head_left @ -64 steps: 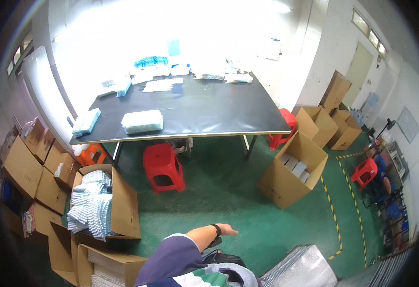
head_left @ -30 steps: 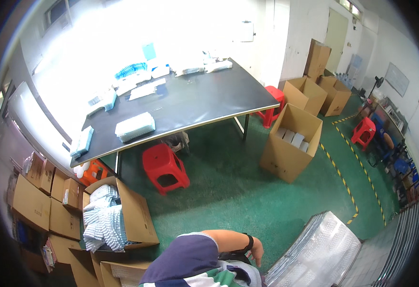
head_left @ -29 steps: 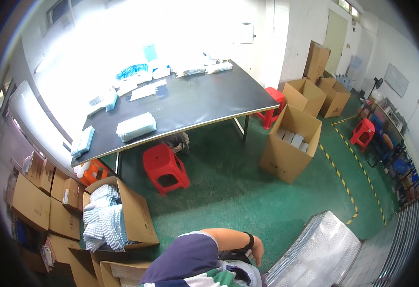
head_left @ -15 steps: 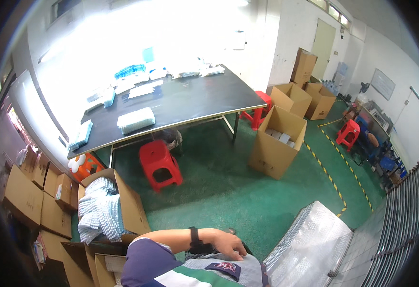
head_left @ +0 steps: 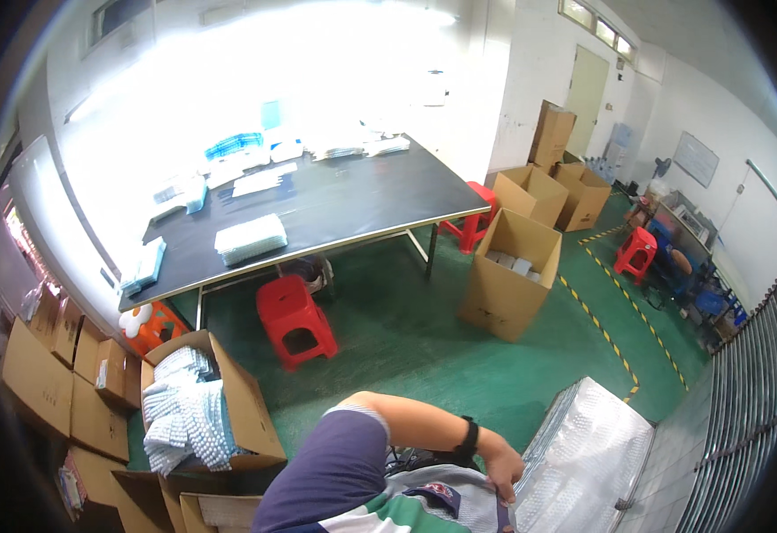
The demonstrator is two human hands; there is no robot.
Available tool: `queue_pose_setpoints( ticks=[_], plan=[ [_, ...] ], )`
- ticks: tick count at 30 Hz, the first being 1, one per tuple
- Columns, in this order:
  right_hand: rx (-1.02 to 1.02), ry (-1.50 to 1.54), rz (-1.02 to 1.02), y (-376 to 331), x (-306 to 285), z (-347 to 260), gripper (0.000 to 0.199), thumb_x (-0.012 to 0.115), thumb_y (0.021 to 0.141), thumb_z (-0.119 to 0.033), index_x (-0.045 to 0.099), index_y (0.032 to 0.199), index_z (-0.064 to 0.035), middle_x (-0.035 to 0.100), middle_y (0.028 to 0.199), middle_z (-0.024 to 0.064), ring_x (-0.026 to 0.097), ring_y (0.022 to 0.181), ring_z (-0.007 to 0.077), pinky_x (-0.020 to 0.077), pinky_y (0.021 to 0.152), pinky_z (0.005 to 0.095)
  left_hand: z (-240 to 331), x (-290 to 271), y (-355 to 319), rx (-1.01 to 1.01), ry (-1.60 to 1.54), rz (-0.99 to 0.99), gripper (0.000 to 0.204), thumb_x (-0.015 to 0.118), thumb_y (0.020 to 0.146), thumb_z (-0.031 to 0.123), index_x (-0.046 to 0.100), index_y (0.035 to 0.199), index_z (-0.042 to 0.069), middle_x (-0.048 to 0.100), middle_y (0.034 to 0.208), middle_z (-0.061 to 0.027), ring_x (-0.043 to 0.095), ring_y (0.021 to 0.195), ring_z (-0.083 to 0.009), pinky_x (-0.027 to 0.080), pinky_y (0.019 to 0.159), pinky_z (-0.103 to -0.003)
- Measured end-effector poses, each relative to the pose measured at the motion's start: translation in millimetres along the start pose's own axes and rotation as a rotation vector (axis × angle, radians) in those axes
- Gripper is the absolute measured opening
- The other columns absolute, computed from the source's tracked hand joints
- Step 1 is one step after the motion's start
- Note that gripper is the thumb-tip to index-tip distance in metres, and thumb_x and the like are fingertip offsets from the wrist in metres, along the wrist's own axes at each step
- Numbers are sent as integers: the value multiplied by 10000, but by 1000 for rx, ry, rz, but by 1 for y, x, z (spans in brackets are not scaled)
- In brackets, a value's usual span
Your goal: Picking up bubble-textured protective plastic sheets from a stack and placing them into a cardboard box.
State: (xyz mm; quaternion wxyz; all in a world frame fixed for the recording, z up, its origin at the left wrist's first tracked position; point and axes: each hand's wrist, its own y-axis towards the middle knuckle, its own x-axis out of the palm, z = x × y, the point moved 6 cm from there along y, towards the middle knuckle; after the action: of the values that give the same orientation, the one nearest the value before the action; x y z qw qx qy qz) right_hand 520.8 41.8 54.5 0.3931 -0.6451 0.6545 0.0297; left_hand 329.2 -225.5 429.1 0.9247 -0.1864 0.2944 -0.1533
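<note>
My left hand (head_left: 501, 464) reaches across my body from the lower left, a black band on its wrist. Its fingers are bent down and closed at the purple edge of my grey, green and white shirt (head_left: 420, 502), seeming to pinch the cloth. The fingertips are partly hidden. Just right of that hand lies a stack of silvery bubble-textured sheets (head_left: 584, 444). My right hand is out of the picture.
A black-topped table (head_left: 353, 200) carries stacks of pale packs. A red stool (head_left: 295, 320) stands before it. One open carton (head_left: 260, 426) at left holds bubbled sheets; another carton (head_left: 504, 302) holds grey pieces. Metal bars (head_left: 748, 391) line the right.
My left hand has moved right and slightly down along the shirt, its fingers now bent down at the purple edge. My upper arm has swung right, and the view has shifted slightly.
</note>
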Motion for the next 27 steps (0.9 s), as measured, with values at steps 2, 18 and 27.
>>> queue_pose_setpoints(
  ticks=[2,18,27],
  plan=[
    [-6,-26,17,1,1,-12,247,487,846,-276,589,914,-61,595,858,155,569,767,296,450,701,434,-17,10,27,80,107,-181,636,523,796,580,613,1003,-14,624,933,-163,569,844,-248,462,674,-402],
    [-139,-333,-39,59,-30,-70,234,497,835,-276,586,864,-61,584,796,141,563,716,289,446,659,432,-52,-4,-28,-120,-116,-178,596,448,792,673,615,1106,195,575,1118,-45,506,1022,-219,417,798,-409],
    [-228,-488,-104,73,-40,-86,230,502,829,-276,584,836,-62,577,762,134,560,687,285,444,636,432,-80,5,-30,-231,-226,-190,644,446,767,713,562,1177,230,547,1156,17,460,1043,-174,372,802,-399]
  ],
)
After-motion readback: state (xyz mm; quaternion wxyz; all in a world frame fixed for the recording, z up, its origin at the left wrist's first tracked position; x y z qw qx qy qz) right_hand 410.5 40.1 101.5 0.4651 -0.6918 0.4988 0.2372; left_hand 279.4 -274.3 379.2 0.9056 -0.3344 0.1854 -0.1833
